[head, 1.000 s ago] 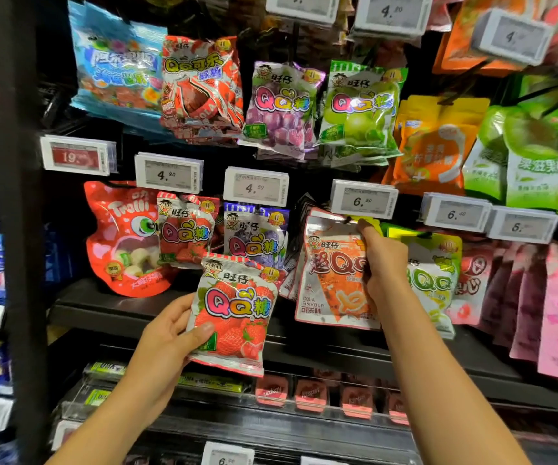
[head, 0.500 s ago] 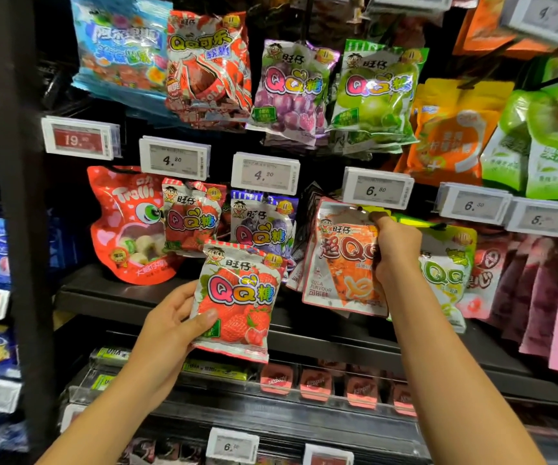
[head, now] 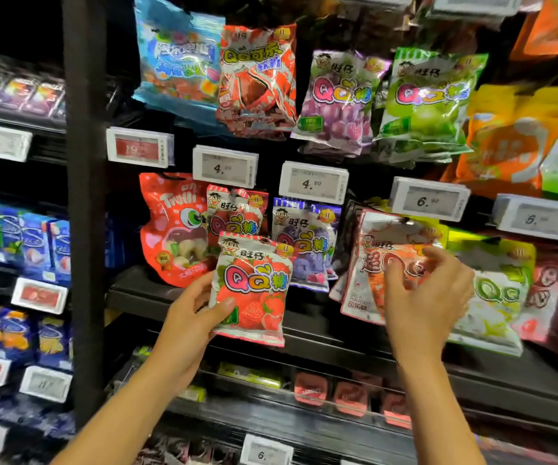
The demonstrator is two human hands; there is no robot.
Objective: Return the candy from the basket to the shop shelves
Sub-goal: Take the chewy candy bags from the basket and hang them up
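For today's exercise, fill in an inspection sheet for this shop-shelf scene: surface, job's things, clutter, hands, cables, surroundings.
Surface: black shelf ledge under hanging candy bags.
Job's things: strawberry candy bag held in front of a matching hanging strawberry bag; orange cola-flavour bag hangs on its peg.
Clutter: nothing seen.
Hands: left hand grips the strawberry candy bag's lower left corner; right hand, fingers loosely spread, in front of the orange cola-flavour bag, holding nothing visible.
Cables: nothing seen.
Surroundings: price tags, purple grape bag, blue packs at left.
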